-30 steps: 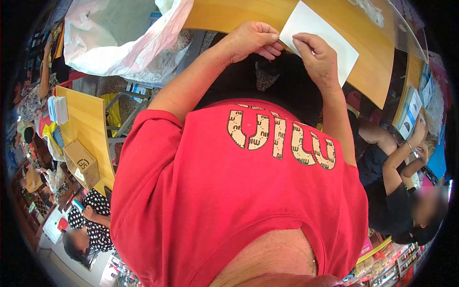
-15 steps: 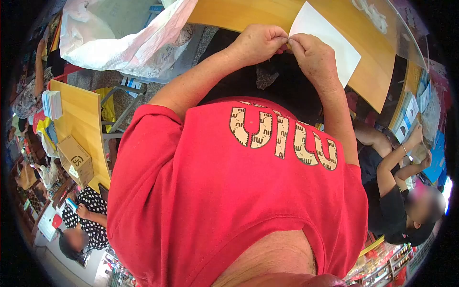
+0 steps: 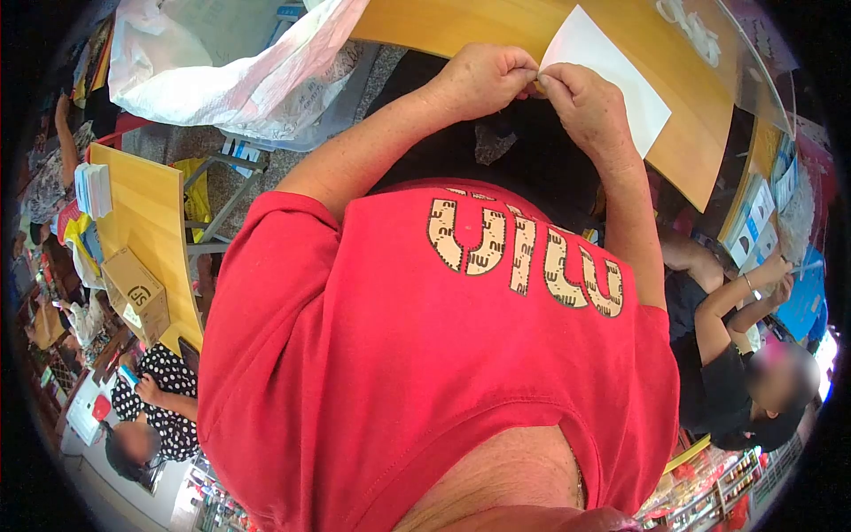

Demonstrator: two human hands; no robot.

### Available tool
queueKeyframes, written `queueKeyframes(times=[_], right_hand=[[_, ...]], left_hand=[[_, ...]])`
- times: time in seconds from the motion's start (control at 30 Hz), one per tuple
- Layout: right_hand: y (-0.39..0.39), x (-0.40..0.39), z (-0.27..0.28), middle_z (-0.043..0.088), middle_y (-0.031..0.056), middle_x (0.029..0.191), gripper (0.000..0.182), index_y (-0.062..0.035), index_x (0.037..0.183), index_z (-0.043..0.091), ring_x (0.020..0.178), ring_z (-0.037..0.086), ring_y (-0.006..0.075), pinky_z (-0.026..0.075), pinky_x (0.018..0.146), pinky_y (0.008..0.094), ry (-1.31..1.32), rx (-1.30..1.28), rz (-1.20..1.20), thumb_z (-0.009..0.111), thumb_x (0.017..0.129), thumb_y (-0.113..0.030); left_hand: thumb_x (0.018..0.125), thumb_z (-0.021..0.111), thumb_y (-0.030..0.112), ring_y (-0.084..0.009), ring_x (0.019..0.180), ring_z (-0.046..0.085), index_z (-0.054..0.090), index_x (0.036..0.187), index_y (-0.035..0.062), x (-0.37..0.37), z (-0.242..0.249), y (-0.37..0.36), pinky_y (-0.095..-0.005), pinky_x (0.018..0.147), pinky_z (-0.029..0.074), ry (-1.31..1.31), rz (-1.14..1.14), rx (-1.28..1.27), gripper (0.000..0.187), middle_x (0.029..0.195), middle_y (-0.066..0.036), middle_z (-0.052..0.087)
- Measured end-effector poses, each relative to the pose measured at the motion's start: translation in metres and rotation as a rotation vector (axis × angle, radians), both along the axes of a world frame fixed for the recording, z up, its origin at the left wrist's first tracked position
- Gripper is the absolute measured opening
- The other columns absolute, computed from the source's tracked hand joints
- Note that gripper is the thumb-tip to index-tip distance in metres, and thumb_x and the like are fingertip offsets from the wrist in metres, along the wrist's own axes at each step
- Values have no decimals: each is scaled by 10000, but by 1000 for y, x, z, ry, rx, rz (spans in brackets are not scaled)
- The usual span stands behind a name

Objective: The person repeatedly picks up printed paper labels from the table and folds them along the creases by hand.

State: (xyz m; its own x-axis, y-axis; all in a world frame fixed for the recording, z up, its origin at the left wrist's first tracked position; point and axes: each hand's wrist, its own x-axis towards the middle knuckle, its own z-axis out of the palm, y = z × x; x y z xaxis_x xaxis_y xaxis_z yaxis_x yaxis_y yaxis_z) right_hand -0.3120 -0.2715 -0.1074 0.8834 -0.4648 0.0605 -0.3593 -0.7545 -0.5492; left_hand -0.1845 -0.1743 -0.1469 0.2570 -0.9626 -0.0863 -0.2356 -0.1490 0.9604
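My left hand (image 3: 487, 80) and my right hand (image 3: 588, 108) meet in front of me near the edge of the wooden table (image 3: 425, 22). Thumb and fingers of each are pinched together, the tips almost touching. Whatever lies between the fingertips is too small and too covered to make out. Just behind my right hand, a white sheet of paper (image 3: 612, 75) rests on the table at a slant. A small clear plastic piece (image 3: 494, 144) shows below the hands against dark cloth.
A large white plastic bag (image 3: 222, 97) hangs at the table's left. White looped strips (image 3: 691, 31) lie at the far right. On a left-hand table (image 3: 142, 195) stand a cardboard box (image 3: 136, 295) and a stack of cards (image 3: 92, 190). People sit on both sides.
My hands stay pinched together, with only a slight shift of the fingers. At the right, the other person's hands have moved a little over the stacked printed papers.
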Motion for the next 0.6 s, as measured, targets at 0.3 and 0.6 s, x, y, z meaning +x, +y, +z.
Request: queueKeyframes(times=[0.3, 0.6], right_hand=[[-1, 2, -4, 555, 116, 695, 150, -43, 723, 553, 704, 546, 274, 434, 649, 366, 37, -128, 17, 459, 733, -160], [-1, -4, 2, 568, 111, 713, 122, -47, 741, 556, 708, 559, 256, 447, 645, 336, -60, 31, -37, 491, 753, -148]], left_hand=[[823, 494, 153, -111, 663, 583, 587, 831, 8, -3, 9, -1, -231, 637, 472, -356, -39, -12, 173, 690, -51, 608], [833, 479, 150, -107, 686, 587, 571, 872, 6, -2, 1, -4, -233, 647, 472, 51, -21, 23, 176, 707, -48, 608]])
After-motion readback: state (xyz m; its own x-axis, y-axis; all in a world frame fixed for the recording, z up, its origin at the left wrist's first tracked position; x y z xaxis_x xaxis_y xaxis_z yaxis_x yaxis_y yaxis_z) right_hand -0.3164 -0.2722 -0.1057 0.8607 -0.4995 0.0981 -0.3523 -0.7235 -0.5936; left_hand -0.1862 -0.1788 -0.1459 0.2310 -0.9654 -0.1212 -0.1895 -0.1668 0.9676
